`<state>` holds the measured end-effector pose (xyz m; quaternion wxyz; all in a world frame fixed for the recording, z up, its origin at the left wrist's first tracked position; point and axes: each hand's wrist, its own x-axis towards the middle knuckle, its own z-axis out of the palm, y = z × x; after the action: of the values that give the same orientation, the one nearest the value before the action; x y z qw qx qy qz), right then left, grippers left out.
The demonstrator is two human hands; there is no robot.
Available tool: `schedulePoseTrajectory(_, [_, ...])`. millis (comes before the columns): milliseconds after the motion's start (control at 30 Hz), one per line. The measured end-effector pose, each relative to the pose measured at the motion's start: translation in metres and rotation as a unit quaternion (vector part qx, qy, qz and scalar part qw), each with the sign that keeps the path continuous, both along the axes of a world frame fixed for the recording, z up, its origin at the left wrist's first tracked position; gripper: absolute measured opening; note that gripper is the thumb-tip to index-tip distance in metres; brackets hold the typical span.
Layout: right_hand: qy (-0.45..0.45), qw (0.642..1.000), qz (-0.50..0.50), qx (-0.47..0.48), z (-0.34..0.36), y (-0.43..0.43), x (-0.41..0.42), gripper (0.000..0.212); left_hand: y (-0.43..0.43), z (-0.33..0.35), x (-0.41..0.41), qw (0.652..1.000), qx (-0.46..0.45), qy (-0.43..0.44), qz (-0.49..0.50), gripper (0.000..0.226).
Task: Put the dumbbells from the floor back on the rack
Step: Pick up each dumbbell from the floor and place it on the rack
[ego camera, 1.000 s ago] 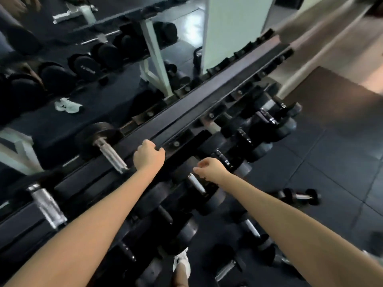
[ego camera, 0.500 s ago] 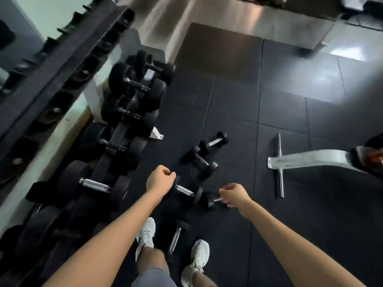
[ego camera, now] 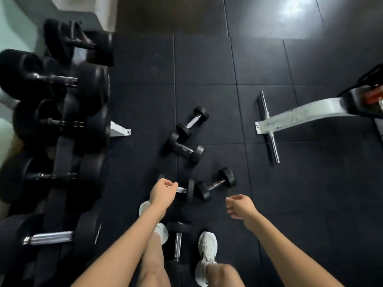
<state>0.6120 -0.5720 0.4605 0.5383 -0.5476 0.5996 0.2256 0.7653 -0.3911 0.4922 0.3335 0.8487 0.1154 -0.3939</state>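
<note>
While both arms reach down over the black rubber floor (ego camera: 207, 65), five small dumbbells lie scattered there, each with round black heads and a short chrome handle. The farthest dumbbell (ego camera: 192, 122) lies aslant, its near head touching the second dumbbell (ego camera: 185, 148), whose handle looks darker. Nearer, a third dumbbell (ego camera: 216, 184) rests head to head with a fourth dumbbell (ego camera: 187, 190), partly hidden behind the left hand (ego camera: 162, 193). That hand's grip is loosely curled and holds nothing; the right hand (ego camera: 240, 207) hangs half curled, also unladen. A fifth dumbbell (ego camera: 177, 240) lies between the white shoes (ego camera: 207, 247). Along the left, the rack (ego camera: 62, 154) carries larger black dumbbells. A bench foot (ego camera: 298, 116) stands well apart on the right.
</note>
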Motion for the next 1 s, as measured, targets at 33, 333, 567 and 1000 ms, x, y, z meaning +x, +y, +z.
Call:
schedulePoseTrajectory(33, [0.003, 1.000, -0.023, 0.003, -0.015, -0.001, 0.007, 0.012, -0.006, -0.016, 0.008, 1.000, -0.004, 0.007, -0.015, 0.015])
schedulePoseTrajectory(333, [0.013, 0.974, -0.221, 0.053, -0.182, -0.028, 0.029, 0.028, -0.083, -0.189, 0.016, 0.992, -0.041, 0.076, -0.095, 0.018])
schedulePoseTrajectory(567, [0.049, 0.965, -0.251, 0.053, -0.329, -0.067, 0.007, 0.014, -0.137, -0.336, -0.014, 0.992, -0.037, 0.099, -0.066, 0.015])
schedulePoseTrajectory(1000, [-0.193, 0.938, 0.241, -0.160, -0.431, -0.094, 0.247, 0.042, -0.177, -0.508, 0.158, 0.928, -0.100, 0.103, 0.343, 0.034])
